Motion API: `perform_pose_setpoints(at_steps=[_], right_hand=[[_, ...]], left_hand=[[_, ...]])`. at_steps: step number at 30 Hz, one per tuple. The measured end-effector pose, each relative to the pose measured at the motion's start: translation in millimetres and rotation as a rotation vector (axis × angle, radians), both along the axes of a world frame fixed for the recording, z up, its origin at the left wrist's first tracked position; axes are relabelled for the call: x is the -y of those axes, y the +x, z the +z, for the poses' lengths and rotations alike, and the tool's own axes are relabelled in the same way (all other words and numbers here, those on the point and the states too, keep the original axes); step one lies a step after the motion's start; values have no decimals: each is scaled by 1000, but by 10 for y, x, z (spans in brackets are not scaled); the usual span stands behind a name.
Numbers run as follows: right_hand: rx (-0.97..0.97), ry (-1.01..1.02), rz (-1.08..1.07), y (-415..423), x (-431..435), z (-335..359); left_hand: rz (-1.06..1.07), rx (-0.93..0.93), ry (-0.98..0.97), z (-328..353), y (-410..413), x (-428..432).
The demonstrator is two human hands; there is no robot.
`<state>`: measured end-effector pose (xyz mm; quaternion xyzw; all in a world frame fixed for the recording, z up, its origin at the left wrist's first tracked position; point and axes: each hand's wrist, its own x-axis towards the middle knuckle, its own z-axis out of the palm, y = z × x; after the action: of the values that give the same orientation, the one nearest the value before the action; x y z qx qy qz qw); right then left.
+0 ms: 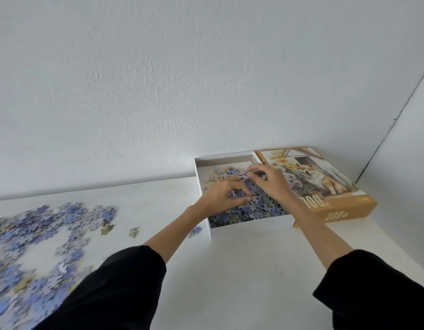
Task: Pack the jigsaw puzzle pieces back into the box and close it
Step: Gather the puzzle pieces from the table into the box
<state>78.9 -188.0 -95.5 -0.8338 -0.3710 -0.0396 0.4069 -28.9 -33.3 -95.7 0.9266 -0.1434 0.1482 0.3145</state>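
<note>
The white box bottom point(251, 225) stands open by the wall, with a heap of blue and grey puzzle pieces point(261, 208) inside. Both my hands are over that heap. My left hand point(220, 195) has its fingers and thumb curled round a small bunch of pieces. My right hand point(270, 182) arches over the heap with bent fingers, which close on a few pieces under the fingertips. The box lid point(325, 186), with a dog picture and orange sides, lies face up against the box's right side. Many loose pieces point(39, 232) are spread on the table at the left.
The white table point(242, 270) meets a white wall behind and a corner at the far right. Two stray pieces point(134, 232) lie between the loose spread and the box, and another piece point(196, 230) lies by the box's left wall. My black sleeves fill the bottom of the view.
</note>
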Motion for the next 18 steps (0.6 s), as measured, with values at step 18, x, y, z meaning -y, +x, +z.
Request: perform_pose_setpoints(at_steps=[18], right_hand=[[189,-22,-168,-231,-227,231]], left_hand=[[11,26,-191,303,-386,-238]])
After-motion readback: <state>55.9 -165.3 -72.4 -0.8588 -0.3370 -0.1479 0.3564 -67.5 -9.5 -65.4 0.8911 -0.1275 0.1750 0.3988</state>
